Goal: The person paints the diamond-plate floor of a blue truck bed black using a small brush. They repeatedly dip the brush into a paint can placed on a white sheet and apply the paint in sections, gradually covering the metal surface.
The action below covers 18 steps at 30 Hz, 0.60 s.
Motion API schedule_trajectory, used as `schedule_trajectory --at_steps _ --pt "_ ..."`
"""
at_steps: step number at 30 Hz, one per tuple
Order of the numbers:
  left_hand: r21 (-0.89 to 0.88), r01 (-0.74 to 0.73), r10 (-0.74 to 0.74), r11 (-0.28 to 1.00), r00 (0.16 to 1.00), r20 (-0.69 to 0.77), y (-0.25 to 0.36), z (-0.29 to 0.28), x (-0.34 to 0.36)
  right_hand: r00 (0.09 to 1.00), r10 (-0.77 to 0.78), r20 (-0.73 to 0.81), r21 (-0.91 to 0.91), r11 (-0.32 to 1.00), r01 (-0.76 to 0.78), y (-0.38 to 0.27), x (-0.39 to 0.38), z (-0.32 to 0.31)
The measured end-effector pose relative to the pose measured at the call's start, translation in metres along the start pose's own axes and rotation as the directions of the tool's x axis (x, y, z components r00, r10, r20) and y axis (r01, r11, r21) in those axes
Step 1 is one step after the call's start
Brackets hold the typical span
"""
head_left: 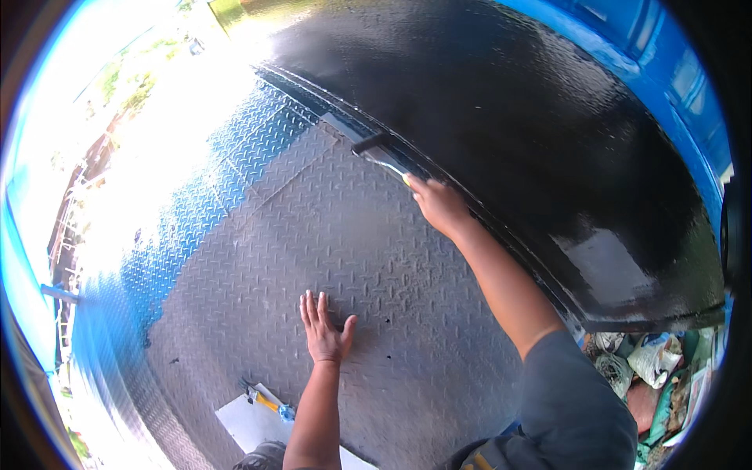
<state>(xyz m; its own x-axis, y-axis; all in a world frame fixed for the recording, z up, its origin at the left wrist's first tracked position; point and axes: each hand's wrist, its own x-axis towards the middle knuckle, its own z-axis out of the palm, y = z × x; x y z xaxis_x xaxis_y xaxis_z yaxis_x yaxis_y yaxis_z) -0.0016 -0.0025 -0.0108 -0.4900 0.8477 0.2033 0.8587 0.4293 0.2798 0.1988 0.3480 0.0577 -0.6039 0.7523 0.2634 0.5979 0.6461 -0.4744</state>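
My right hand [439,205] is stretched far forward and closed around the handle of a small paint roller [371,144]. The roller's dark sleeve rests at the seam strip along the edge of a grey diamond-tread metal plate [313,243]. My left hand [323,338] lies flat on the bare part of this plate, fingers spread, holding nothing. Toward the far left, the plate carries a glossy, wet-looking coat [258,129] that reflects blue and white.
A shiny black panel [501,102] rises along the right, with a blue wall [689,94] behind it. Near my left forearm, a yellow-handled tool [268,403] lies on a white sheet [239,421]. Bags and scraps [650,368] are piled at lower right.
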Motion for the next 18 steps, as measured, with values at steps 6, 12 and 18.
schedule_trajectory --at_steps 6,12,18 --pt "-0.004 -0.008 0.008 1.000 1.000 0.006 0.003 -0.001 -0.002 0.997 0.069 0.016 -0.007 0.998 -0.069 0.026 -0.173 -0.067" --pt "-0.050 -0.016 0.014 0.999 0.999 -0.035 0.006 -0.003 -0.003 0.991 0.125 -0.045 -0.007 0.992 -0.126 0.012 -0.313 -0.139" --pt "0.016 -0.026 0.028 1.000 0.985 -0.170 0.019 -0.027 -0.030 0.938 0.197 -0.285 0.220 0.966 -0.136 -0.032 -0.410 -0.176"
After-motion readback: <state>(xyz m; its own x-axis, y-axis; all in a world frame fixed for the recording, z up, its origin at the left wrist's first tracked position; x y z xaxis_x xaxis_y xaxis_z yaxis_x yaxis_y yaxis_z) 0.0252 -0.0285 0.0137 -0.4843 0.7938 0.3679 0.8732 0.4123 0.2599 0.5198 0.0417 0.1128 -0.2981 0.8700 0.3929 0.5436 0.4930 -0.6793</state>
